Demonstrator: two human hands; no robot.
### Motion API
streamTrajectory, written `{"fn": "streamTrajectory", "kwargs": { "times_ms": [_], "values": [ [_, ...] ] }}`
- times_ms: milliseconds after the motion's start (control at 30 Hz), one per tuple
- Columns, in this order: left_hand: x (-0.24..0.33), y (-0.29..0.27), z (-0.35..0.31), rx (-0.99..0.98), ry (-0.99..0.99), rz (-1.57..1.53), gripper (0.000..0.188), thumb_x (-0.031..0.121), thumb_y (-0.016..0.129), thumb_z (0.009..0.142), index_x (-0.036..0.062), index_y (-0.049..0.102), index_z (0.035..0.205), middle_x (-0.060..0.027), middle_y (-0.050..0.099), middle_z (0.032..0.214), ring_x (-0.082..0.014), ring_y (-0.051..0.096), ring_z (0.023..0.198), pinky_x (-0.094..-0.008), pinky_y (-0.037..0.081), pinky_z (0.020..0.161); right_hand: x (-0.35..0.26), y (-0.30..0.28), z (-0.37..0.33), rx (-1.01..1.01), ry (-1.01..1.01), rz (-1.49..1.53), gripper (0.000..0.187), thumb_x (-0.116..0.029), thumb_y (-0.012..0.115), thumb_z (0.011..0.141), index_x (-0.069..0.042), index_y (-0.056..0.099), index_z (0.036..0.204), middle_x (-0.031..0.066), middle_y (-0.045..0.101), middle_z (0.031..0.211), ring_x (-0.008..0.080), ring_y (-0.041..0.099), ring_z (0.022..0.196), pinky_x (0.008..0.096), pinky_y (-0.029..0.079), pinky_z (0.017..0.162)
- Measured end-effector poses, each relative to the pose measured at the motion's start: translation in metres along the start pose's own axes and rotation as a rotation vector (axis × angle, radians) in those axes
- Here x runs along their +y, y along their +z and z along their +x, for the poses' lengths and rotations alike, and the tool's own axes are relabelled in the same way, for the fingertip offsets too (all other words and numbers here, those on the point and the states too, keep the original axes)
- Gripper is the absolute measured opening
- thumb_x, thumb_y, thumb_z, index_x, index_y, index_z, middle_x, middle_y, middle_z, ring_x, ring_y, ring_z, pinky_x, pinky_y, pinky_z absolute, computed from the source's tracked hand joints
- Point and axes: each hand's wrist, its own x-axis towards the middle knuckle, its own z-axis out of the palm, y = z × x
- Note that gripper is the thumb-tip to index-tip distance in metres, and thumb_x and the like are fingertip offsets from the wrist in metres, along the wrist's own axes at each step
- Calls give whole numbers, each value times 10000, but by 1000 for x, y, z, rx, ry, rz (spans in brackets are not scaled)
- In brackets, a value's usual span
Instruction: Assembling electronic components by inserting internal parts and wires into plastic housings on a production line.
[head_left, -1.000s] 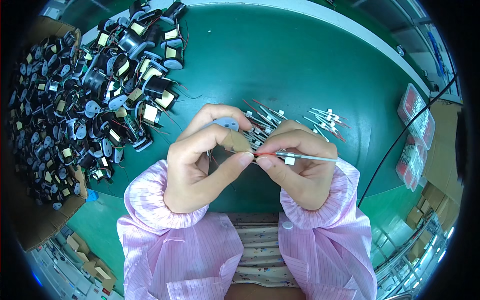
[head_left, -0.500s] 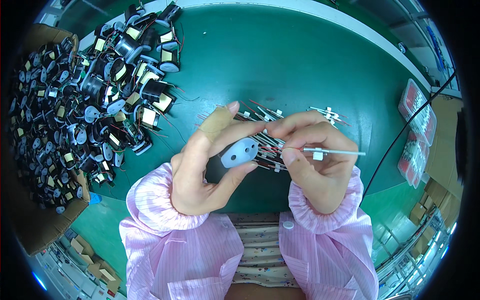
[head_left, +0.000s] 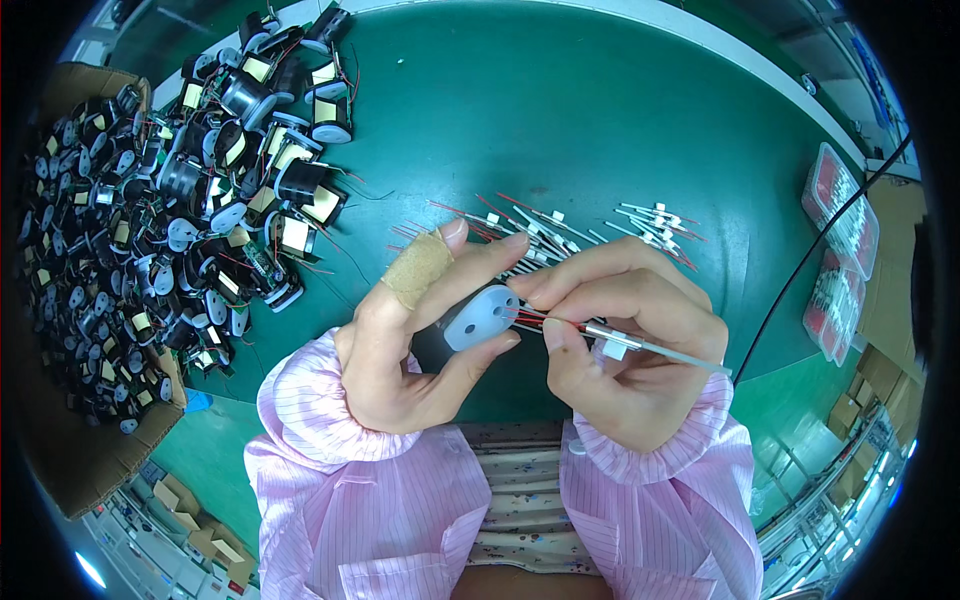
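While my left hand (head_left: 400, 350) grips the grey oval-flanged plastic bobbin (head_left: 480, 317), my right hand (head_left: 625, 345) pinches a grey-sleeved red wire lead (head_left: 640, 345) at its hole; insertion incomplete, many leads (head_left: 560, 235) remain.

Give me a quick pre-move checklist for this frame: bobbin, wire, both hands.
1. Left hand grips the bobbin between thumb and fingers: ok.
2. Bobbin's holed face turned up to the camera: ok.
3. Right hand pinches the sleeved wire: ok.
4. Wire's red tip meets the bobbin's edge: ok.
5. Tip seated in a hole: cannot tell.
6. Spare wires lie just behind the hands: ok.
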Motion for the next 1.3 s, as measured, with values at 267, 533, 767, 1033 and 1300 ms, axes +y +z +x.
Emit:
{"fn": "streamTrajectory", "kwargs": {
  "times_ms": [267, 533, 767, 1033, 1300],
  "values": [
    [-2, -1, -1, 8, 34, 18, 772, -61, 740, 722, -92, 283, 1342, -279, 621, 1116, -327, 646, 1019, -362, 487, 879, 4, 8, 0, 105, -53, 28, 155, 93, 666, 670, 28, 628, 806, 139, 642, 874, 175, 656, 735, 260, 527, 625],
    [0, -3, -1, 13, 67, 40, 756, -65, 736, 717, -93, 292, 1328, -281, 622, 1114, -337, 654, 983, -386, 486, 874, -2, 5, 1, 27, 18, 58, 105, 96, 610, 753, 43, 605, 844, 166, 618, 941, 261, 675, 898, 321, 555, 780],
    [1, -3, 1, -20, 70, 8, 782, -82, 695, 755, -68, 212, 1370, -288, 594, 1159, -320, 642, 1001, -374, 498, 850, -3, 6, -4, 32, -33, 12, 106, 88, 625, 752, 42, 612, 846, 167, 618, 935, 262, 678, 886, 312, 564, 758],
    [0, -2, 2, -43, 100, 20, 843, -100, 684, 752, -29, 170, 1416, -305, 581, 1165, -334, 629, 1008, -381, 499, 837, 2, 9, -3, 61, -101, -39, 153, 101, 644, 692, 32, 618, 826, 159, 626, 899, 254, 678, 837, 318, 561, 729],
    [-2, 2, 1, 3, 127, 36, 835, -77, 727, 726, -45, 225, 1393, -309, 590, 1149, -340, 641, 966, -393, 500, 829, 0, 15, -3, 92, -135, -131, 154, 95, 657, 678, 31, 604, 806, 148, 618, 872, 234, 661, 782, 302, 533, 672]
  ]
}}
